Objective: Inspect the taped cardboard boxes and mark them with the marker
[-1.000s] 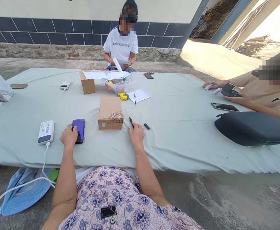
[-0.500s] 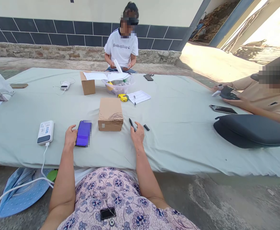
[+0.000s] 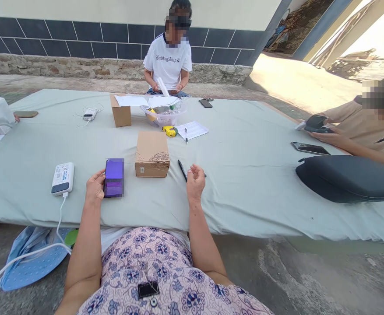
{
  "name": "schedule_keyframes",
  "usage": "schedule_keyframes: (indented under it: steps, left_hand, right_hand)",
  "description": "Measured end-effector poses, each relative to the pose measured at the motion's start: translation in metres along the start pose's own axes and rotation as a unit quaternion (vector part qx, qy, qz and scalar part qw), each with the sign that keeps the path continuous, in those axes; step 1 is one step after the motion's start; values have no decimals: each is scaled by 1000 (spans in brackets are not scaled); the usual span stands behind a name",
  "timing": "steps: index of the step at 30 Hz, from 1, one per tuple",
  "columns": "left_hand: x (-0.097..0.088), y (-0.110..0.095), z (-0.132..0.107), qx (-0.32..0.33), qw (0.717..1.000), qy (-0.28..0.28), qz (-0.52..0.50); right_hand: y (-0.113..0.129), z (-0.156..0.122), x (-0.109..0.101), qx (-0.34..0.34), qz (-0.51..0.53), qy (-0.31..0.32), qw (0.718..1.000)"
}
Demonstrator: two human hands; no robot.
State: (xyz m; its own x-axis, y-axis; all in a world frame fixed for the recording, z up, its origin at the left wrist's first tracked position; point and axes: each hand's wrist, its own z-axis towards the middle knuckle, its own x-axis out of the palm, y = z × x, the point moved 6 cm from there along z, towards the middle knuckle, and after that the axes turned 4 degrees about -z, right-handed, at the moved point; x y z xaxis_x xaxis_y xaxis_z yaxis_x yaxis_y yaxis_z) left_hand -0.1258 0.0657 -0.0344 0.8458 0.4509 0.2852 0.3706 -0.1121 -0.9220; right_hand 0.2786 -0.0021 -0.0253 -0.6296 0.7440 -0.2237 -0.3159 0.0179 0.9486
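Observation:
My left hand [image 3: 95, 187] grips the left edge of a purple phone [image 3: 114, 177] and tilts it up off the pale green cloth [image 3: 244, 175]. My right hand [image 3: 195, 180] hovers just above the cloth with its fingers loosely curled and nothing in them. A black pen [image 3: 182, 170] lies right beside that hand, and a small cardboard box [image 3: 152, 153] stands between my hands, a little farther away. A white power bank [image 3: 62, 178] with a white cable [image 3: 30, 253] lies left of my left hand.
Farther off stand a second cardboard box [image 3: 121, 115], a clear tub [image 3: 163, 116], a yellow tape measure [image 3: 170, 131] and a paper sheet [image 3: 192, 130]. One person sits across the table. Another at right holds a device, near a dark cushion [image 3: 349, 177] and a phone [image 3: 309, 148].
My left hand has slid from on top of the phone to its left edge and raised it. My right hand has lifted off the cloth beside the pen and curled its fingers.

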Motion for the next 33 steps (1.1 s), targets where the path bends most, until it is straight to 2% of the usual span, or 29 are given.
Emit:
schedule_keyframes:
  steps: [3,6,8,10,12,15,18,20,25,33]
  left_hand:
    - [4,-6,-4,-1,1000,14,-25]
    - [13,-17,-12,22,997,40,-69]
    - [23,-27,-23,47,991,63,-105]
    - [35,-35,-39,70,985,81,-135]
    - [50,-39,-58,79,979,96,-161]
    - [73,-34,-87,70,973,119,-184]
    - [94,-19,-111,51,971,153,-175]
    - [103,-8,-120,46,970,163,-173]
    - [113,10,-129,60,968,177,-167]
    - [114,16,-131,65,969,180,-153]
  right_hand:
    - [9,-4,-6,-7,37,-2,999]
    - [22,-11,-8,-9,103,31,994]
    - [31,-18,-5,-4,138,87,987]
    - [40,-28,2,2,158,175,972]
    - [49,-41,13,10,166,290,942]
    - [57,-65,25,27,156,467,870]
    - [58,-83,27,50,138,572,807]
    - [58,-89,26,59,144,595,788]
    - [56,-93,24,72,171,604,775]
    - [52,-93,22,60,141,594,789]
